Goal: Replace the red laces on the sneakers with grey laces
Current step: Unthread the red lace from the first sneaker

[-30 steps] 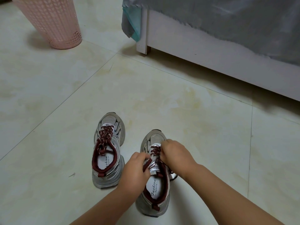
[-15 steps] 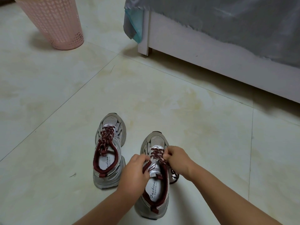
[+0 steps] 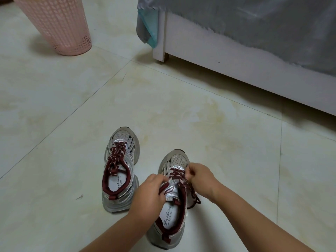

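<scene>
Red laces (image 3: 177, 174) cross the tongue of the nearer sneaker (image 3: 171, 211), low and just right of the frame's centre, and both hands work on them. The right hand (image 3: 201, 180) pinches a lace strand between curled fingers at the shoe's right side; a loose loop hangs down beside the sole. The left hand (image 3: 149, 194) grips the shoe's left collar, fingers curled over the edge by the tongue. The other sneaker (image 3: 120, 170) stands just to the left, fully laced in red. A pink basket (image 3: 60, 28) sits at upper left, a white bed frame (image 3: 236, 68) with grey cover at upper right, on a pale tiled floor (image 3: 63, 124).
</scene>
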Demonstrator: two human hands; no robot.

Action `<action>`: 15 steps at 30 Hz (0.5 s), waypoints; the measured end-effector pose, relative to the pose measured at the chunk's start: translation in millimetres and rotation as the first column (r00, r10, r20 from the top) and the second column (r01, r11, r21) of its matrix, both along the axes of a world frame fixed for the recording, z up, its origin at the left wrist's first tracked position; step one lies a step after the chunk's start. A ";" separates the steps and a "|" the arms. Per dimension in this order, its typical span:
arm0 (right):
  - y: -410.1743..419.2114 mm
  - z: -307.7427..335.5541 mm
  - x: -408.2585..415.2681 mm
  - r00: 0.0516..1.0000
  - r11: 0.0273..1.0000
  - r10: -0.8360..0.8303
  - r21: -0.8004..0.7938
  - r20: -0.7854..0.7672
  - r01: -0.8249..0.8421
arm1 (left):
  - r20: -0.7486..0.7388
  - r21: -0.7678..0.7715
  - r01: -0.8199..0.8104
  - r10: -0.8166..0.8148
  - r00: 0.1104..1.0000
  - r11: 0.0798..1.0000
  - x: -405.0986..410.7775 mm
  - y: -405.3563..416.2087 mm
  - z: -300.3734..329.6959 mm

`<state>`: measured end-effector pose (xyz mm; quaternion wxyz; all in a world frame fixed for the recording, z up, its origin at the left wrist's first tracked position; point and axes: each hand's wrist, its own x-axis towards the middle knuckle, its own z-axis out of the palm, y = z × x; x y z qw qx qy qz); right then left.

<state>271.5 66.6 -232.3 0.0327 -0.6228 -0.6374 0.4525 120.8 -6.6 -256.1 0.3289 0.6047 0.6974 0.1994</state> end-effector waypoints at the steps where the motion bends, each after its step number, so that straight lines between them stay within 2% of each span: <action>1: 1.2 1.6 0.0 0.982 0.986 0.117 0.098 0.150 -0.133 | -0.009 -0.002 0.010 -0.010 1.000 1.000 0.4 0.1 0.5; 2: -0.4 2.7 -1.2 0.952 0.961 0.175 0.168 0.250 -0.221 | -0.020 -0.001 0.010 -0.010 1.000 1.000 0.8 0.4 0.3; 4: -6.0 2.0 -2.2 0.973 0.970 0.116 0.186 0.200 -0.154 | -0.036 0.000 -0.009 0.009 0.999 1.000 1.4 0.8 -0.8; 7: -14.9 -5.0 -1.1 0.998 0.996 -0.058 -0.068 -0.033 0.056 | -0.049 -0.003 -0.026 0.026 0.998 1.000 2.3 0.5 -1.2; 9: -18.2 -9.1 -0.5 0.960 0.956 -0.221 -0.234 -0.172 0.178 | -0.048 -0.004 -0.026 0.026 0.999 1.000 2.5 0.5 -1.0; 10: -17.5 -9.7 0.2 0.945 0.943 -0.266 -0.256 -0.193 0.213 | -0.045 -0.003 -0.024 0.024 0.999 1.000 2.3 0.5 -1.0; 11: -14.4 -9.5 1.9 0.953 0.954 -0.251 -0.212 -0.169 0.213 | -0.041 -0.003 -0.020 0.019 0.999 1.000 2.1 0.5 -1.1; 12: -10.1 -9.3 5.0 0.980 0.980 -0.180 -0.103 -0.083 0.171 | -0.036 -0.004 -0.014 0.014 0.999 1.000 2.0 0.4 -1.3; 14: -3.6 -5.4 9.6 0.983 0.987 -0.025 0.163 0.183 -0.006 | -0.030 -0.008 -0.008 0.007 1.000 1.000 2.1 0.2 -1.7; 15: -3.1 -3.0 10.3 0.965 0.966 0.006 0.248 0.263 -0.074 | -0.033 -0.010 -0.008 0.007 0.999 1.000 2.3 0.1 -1.6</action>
